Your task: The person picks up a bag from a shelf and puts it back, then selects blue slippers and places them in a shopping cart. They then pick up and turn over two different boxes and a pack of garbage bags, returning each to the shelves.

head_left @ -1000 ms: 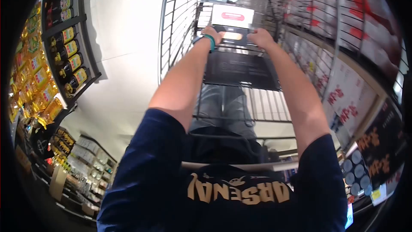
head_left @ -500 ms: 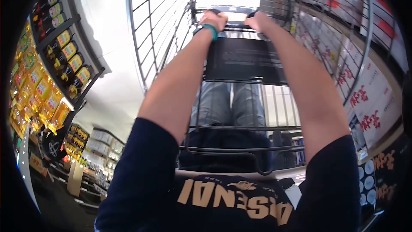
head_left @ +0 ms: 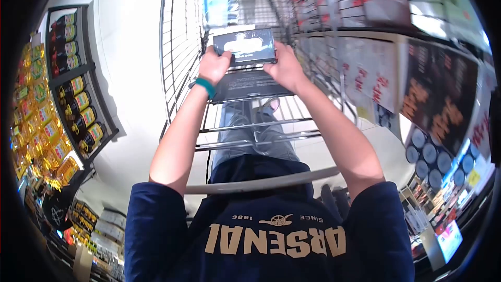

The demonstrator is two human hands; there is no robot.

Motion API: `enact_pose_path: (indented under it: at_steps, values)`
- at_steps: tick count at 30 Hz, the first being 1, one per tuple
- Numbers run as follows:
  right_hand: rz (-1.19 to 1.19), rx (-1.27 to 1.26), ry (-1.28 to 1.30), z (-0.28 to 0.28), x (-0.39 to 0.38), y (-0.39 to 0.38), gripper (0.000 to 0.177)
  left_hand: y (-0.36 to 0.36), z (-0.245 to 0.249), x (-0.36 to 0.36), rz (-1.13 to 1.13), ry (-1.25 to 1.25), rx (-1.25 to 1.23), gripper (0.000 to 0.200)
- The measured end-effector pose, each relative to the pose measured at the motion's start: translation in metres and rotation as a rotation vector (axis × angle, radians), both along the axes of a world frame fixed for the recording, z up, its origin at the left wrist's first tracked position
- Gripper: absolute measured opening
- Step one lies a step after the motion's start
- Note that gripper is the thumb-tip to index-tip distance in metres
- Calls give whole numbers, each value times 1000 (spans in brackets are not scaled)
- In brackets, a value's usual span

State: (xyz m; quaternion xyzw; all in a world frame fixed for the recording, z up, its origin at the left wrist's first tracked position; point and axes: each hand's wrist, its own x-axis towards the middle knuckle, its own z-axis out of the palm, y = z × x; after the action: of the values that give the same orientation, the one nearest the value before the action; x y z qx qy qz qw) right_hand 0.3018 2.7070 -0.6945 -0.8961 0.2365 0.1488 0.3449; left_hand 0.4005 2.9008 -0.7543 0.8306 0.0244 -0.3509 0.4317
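Observation:
A dark box in glossy wrap (head_left: 243, 42), with glare on its face, is held between both hands over the shopping cart (head_left: 166, 36). My left hand (head_left: 215, 66) grips its left side, thumb on the near face. Around the right edge and lower corner closes my right hand (head_left: 285, 66). The far fingers of both hands are partly hidden. Just below the box lies the cart's dark seat panel (head_left: 250, 86). Deeper in the basket sits a blue and white package (head_left: 216, 8).
On the left, a shelf rack (head_left: 88, 73) carries dark bottles, beside stacked yellow oil bottles (head_left: 44, 115). White cartons with red print (head_left: 368, 81), a black carton (head_left: 438, 89) and several round can ends (head_left: 428, 154) stand close on the right. The cart handle (head_left: 261, 183) crosses before my body.
My hands have come nearer and lifted the dark box up from deep in the basket. The view has shifted, showing more of the right-hand cartons and the blue and white package.

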Motion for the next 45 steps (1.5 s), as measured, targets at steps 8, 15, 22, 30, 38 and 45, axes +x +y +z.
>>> enact_pose_path:
  at_steps: [8,15,22,30,38,45]
  values:
    - [-38,58,-480,171,-75,4,70,11,185,-45,121,16,-510,38]
    - [-137,232,-825,217,-131,-10,75,0,246,-110,6,-232,-591,37]
    - [-216,232,-888,282,-203,-17,68,-14,297,-190,-97,-548,-713,28]
    - [-359,681,-1024,329,-254,-1,76,-38,330,-221,39,-411,-1214,58]
    - [-113,376,-1143,357,-281,-9,96,-44,383,-235,48,-202,-1330,49]
    - [-89,402,-1222,375,-290,-16,99,-34,394,-238,-239,-230,-1275,66]
